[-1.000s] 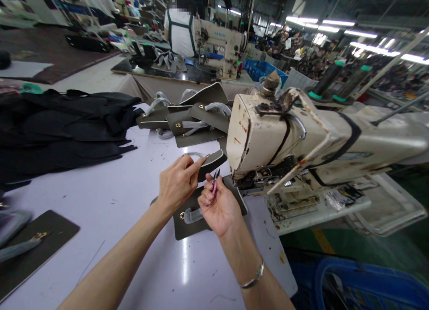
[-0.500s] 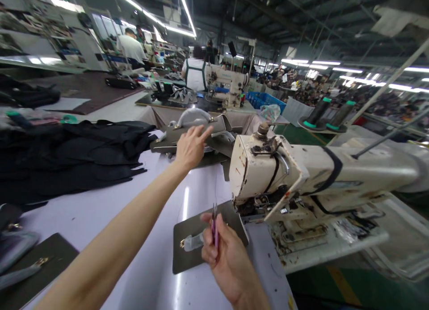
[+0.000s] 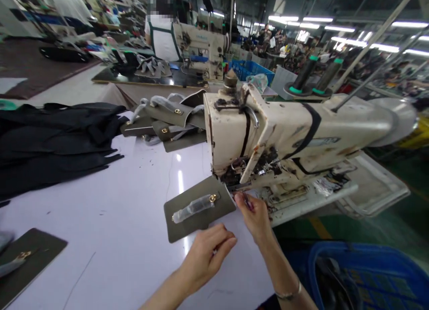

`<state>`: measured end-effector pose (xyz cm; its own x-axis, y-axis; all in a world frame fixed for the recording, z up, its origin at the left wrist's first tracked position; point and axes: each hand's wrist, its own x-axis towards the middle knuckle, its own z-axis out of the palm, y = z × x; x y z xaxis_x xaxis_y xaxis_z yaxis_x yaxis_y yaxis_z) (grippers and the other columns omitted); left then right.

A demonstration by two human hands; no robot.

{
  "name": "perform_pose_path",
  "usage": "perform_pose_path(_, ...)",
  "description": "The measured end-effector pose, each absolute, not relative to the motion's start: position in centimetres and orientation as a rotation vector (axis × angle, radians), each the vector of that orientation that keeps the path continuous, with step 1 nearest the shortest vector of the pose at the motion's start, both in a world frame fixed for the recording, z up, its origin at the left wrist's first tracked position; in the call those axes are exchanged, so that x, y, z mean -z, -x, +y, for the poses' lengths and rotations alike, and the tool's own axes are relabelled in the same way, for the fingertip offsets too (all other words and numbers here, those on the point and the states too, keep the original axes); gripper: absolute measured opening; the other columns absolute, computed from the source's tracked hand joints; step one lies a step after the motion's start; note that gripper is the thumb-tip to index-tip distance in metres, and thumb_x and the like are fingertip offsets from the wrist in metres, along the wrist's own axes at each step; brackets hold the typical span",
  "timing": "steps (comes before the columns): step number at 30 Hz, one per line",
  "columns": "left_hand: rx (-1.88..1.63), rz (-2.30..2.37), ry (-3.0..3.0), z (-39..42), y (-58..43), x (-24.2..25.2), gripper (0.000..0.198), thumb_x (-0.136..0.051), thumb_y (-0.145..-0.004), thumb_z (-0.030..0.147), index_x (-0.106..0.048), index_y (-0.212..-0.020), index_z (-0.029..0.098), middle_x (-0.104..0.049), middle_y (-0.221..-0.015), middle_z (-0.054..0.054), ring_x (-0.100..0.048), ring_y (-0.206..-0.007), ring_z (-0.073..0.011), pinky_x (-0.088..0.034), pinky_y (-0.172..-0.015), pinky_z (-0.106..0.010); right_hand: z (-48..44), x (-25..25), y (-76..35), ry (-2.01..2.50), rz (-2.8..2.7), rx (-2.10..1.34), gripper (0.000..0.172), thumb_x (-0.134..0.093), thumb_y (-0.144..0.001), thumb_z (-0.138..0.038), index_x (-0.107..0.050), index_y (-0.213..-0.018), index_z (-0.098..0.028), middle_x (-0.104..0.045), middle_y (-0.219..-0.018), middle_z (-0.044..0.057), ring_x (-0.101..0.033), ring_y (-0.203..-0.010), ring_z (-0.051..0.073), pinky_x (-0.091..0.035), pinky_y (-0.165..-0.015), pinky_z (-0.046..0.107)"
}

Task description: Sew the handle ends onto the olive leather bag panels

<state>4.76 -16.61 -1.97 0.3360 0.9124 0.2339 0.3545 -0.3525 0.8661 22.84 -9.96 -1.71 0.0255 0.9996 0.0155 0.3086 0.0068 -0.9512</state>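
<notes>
An olive-green bag panel (image 3: 187, 227) lies flat on the white table by the sewing machine (image 3: 228, 136). Fixed to it with gold rings is a handle (image 3: 192, 208) wrapped in clear plastic. My right hand (image 3: 254, 216) is closed around small pink-handled thread snips (image 3: 248, 202), at the panel's right edge below the machine head. Just in front of the panel's near edge is my left hand (image 3: 209, 252), its fingers curled and pinched together. Whatever it may hold is too small to name.
Similar panels with wrapped handles lie in a pile (image 3: 170, 118) behind the machine. Black fabric pieces (image 3: 50, 140) cover the left side. Another panel (image 3: 30, 265) rests at lower left. A blue basket (image 3: 362, 274) stands at lower right. A co-worker (image 3: 164, 37) sits beyond.
My left hand has come back from the pile of panels to the near edge of the single panel. My right hand with the snips has moved right, off the panel's middle. The view has turned down.
</notes>
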Motion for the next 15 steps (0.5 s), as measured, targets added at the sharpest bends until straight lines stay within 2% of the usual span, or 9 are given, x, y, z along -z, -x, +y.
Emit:
perform_pose_path(1, -0.917, 1.102, -1.704, -17.2, -6.1, 3.5, 0.027, -0.057, -0.100, 0.040, -0.073, -0.089, 0.022, -0.066, -0.076, -0.007, -0.062, -0.069, -0.0191, -0.045, -0.063, -0.031, -9.7, 1.9, -22.8, 1.428, -1.457, -1.044, 0.044, -0.060, -0.096, -0.054, -0.069, -0.073, -0.018, -0.054, -0.065, 0.000, -0.046, -0.063, 0.014, -0.032, -0.060, 0.027)
perform_pose_path(3, -0.924, 1.049, -1.295, -17.3, -8.5, 6.5, 0.043, -0.052, -0.100, 0.057, -0.073, -0.100, 0.020, -0.063, -0.072, -0.006, -0.056, -0.060, -0.0176, -0.043, -0.057, -0.030, -9.3, 2.0, -22.6, 1.414, -1.474, -1.099, 0.051, -0.060, -0.095, -0.055, -0.055, -0.061, -0.018, -0.040, -0.059, -0.003, -0.036, -0.059, 0.012, -0.025, -0.056, 0.027)
perform_pose_path(5, -1.053, 0.944, -1.004, -16.5, -10.2, 8.9, 0.059, -0.044, -0.097, 0.069, -0.069, -0.110, 0.017, -0.060, -0.071, -0.005, -0.052, -0.057, -0.0168, -0.042, -0.055, -0.030, -9.0, 1.9, -22.4, 1.390, -1.415, -1.202, 0.053, -0.064, -0.092, -0.056, -0.047, -0.058, -0.019, -0.034, -0.059, -0.004, -0.030, -0.058, 0.010, -0.022, -0.055, 0.027)
perform_pose_path(7, -1.194, 0.933, -0.881, -15.5, -10.9, 10.2, 0.068, -0.035, -0.097, 0.075, -0.069, -0.097, 0.016, -0.059, -0.071, -0.006, -0.052, -0.059, -0.0177, -0.042, -0.057, -0.031, -8.9, 1.7, -22.4, 1.343, -1.319, -1.353, 0.053, -0.068, -0.088, -0.057, -0.046, -0.059, -0.019, -0.032, -0.057, -0.005, -0.027, -0.056, 0.009, -0.021, -0.054, 0.027)
perform_pose_path(10, -1.278, 1.179, -1.018, -14.3, -10.3, 10.6, 0.069, -0.032, -0.098, 0.074, -0.061, -0.067, 0.020, -0.057, -0.065, -0.007, -0.053, -0.063, -0.0199, -0.045, -0.067, -0.035, -8.8, 1.3, -22.3, 1.252, -1.184, -1.541, 0.053, -0.075, -0.080, -0.060, -0.048, -0.058, -0.019, -0.029, -0.053, -0.007, -0.022, -0.052, 0.008, -0.018, -0.051, 0.026)
perform_pose_path(13, -1.322, 1.394, -1.139, -13.9, -8.8, 10.5, 0.063, -0.048, -0.092, 0.076, -0.059, -0.061, 0.022, -0.060, -0.064, -0.007, -0.056, -0.064, -0.0212, -0.047, -0.075, -0.037, -8.5, 1.0, -22.1, 1.177, -1.087, -1.656, 0.049, -0.081, -0.072, -0.060, -0.063, -0.063, -0.016, -0.033, -0.052, -0.008, -0.019, -0.050, 0.006, -0.015, -0.049, 0.025)
perform_pose_path(15, -1.351, 1.438, -1.130, -13.7, -8.0, 10.5, 0.060, -0.057, -0.084, 0.078, -0.062, -0.062, 0.022, -0.063, -0.066, -0.007, -0.057, -0.066, -0.0224, -0.048, -0.077, -0.038, -8.4, 0.9, -21.9, 1.157, -1.049, -1.666, 0.043, -0.085, -0.069, -0.056, -0.072, -0.071, -0.015, -0.040, -0.052, -0.006, -0.023, -0.050, 0.006, -0.019, -0.048, 0.024)
